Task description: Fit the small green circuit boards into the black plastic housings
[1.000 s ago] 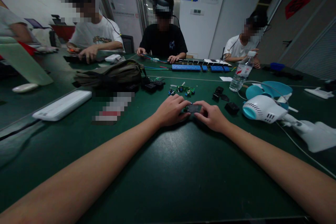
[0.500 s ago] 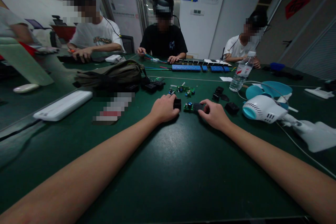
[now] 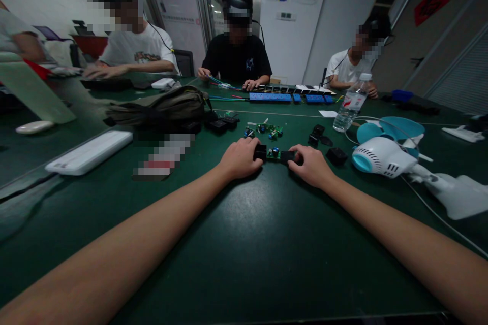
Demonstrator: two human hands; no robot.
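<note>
My left hand [image 3: 241,157] is closed on a black plastic housing [image 3: 261,152], whose open side faces right. In my right hand [image 3: 311,163] is a black block [image 3: 286,157], held between thumb and fingers. From that block a green circuit board [image 3: 273,154] with a round blue-black component sticks out to the left. The board's left end meets the mouth of the housing; how deep it sits inside I cannot tell. Both hands stay low over the dark green table [image 3: 263,244]. Just beyond them lie several loose green circuit boards [image 3: 269,129].
Black housings [image 3: 337,156] lie to the right, near a white and teal fan [image 3: 381,157] and a water bottle [image 3: 353,104]. At left are a white power bank [image 3: 91,152] and a dark bag [image 3: 160,109]. Three people sit across the table behind blue strips [image 3: 270,98].
My left hand has moved slightly right with the black housing, closing the gap to the circuit board. My right hand has hardly moved. The person at far left has shifted their hands.
</note>
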